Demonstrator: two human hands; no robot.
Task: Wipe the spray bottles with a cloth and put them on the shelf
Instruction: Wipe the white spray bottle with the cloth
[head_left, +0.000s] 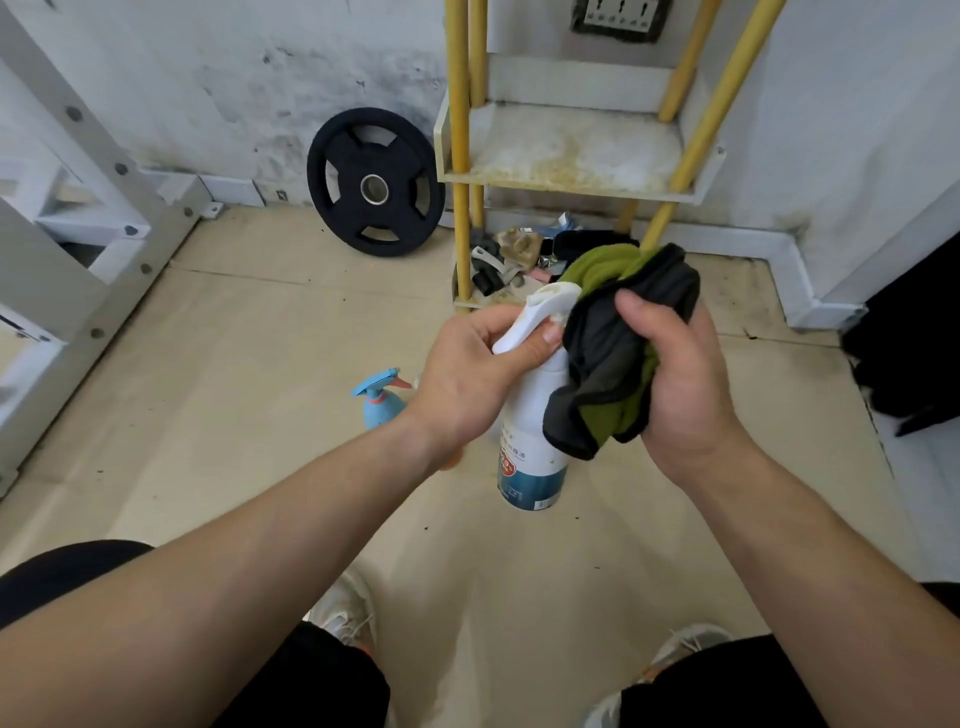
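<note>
white bottle (530, 457): being held upright mid-view, in front of the shelf, between both hands. Can't tell whether its base is touching the floor.
bottle look: white body and white trigger head. A teal band is wrapping the lower part, carrying print and a red-and-white badge. The text is too small to read.
left hand (467, 374): gripping the trigger head and neck from the left, fingers curling round, thumb lying across the front.
right hand (680, 379): clutching the cloth, fingers curling over it, pressing it against the bottle's right shoulder.
cloth (608, 358): bunching up, olive green on one side and dark grey on the other. It is covering the bottle's upper right and sticking up past the head.
blue bottle (382, 402): standing on the floor (260, 364) just left of the white one, partly hiding behind the left wrist. Light blue body and trigger, orange nozzle tip.
shelf (571, 189): standing against the wall beyond the hands. Yellow posts, pale trays. The middle tray is showing yellowish grime and the bottom tray is holding mixed clutter (509, 260).
weight plate (374, 182): black, leaning on the wall left of the shelf.
</note>
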